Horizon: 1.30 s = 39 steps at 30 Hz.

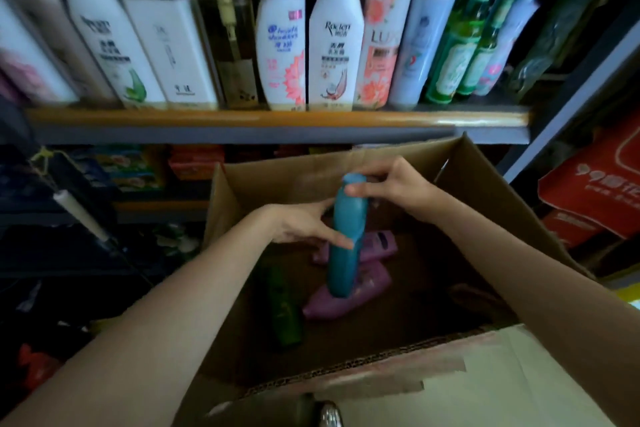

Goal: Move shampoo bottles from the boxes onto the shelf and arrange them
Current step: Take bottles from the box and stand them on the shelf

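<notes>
A teal shampoo bottle (346, 239) is held upright above the open cardboard box (485, 191). My right hand (391, 189) pinches its cap end from the right. My left hand (304, 227) lies against the bottle's left side with straight fingers. Inside the box lie two purple bottles (349, 291) and a green bottle (285, 308). Above, the shelf (277, 118) carries a row of upright shampoo bottles, white ones (334, 42) in the middle.
Green bottles (457, 52) stand at the shelf's right end. A red package (595, 184) sits right of the box. Lower shelves with coloured packs (138, 166) lie to the left. The box's near flap (450, 374) folds toward me.
</notes>
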Each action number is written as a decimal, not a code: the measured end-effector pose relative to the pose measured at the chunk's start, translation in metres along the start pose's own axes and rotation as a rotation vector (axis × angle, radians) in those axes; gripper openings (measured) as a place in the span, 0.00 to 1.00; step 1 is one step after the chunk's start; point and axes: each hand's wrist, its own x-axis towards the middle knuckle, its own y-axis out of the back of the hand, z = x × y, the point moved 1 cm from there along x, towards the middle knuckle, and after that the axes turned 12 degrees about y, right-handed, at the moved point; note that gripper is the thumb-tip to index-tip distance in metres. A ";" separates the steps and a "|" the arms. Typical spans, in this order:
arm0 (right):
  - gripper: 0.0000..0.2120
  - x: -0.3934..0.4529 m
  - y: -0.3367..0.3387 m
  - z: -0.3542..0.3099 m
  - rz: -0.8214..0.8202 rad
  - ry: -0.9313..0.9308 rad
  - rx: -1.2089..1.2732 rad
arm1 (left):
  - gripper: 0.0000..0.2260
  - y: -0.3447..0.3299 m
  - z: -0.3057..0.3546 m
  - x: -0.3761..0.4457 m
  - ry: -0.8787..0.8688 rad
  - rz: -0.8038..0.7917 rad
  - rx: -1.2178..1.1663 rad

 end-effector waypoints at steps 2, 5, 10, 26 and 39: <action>0.13 0.014 0.013 -0.037 0.053 0.069 0.191 | 0.29 0.009 0.018 -0.023 -0.103 -0.006 0.006; 0.24 0.037 0.033 -0.080 0.055 0.148 0.379 | 0.18 0.012 0.047 -0.061 -0.264 -0.007 0.026; 0.19 0.064 0.035 -0.134 0.104 0.319 0.626 | 0.21 0.028 0.082 -0.111 -0.493 0.102 -0.095; 0.22 0.103 0.077 -0.295 0.447 0.741 -0.186 | 0.28 0.080 0.244 -0.260 -1.069 1.327 0.277; 0.26 0.183 0.137 -0.262 0.365 0.434 -0.251 | 0.19 0.139 0.293 -0.195 -0.790 1.423 0.318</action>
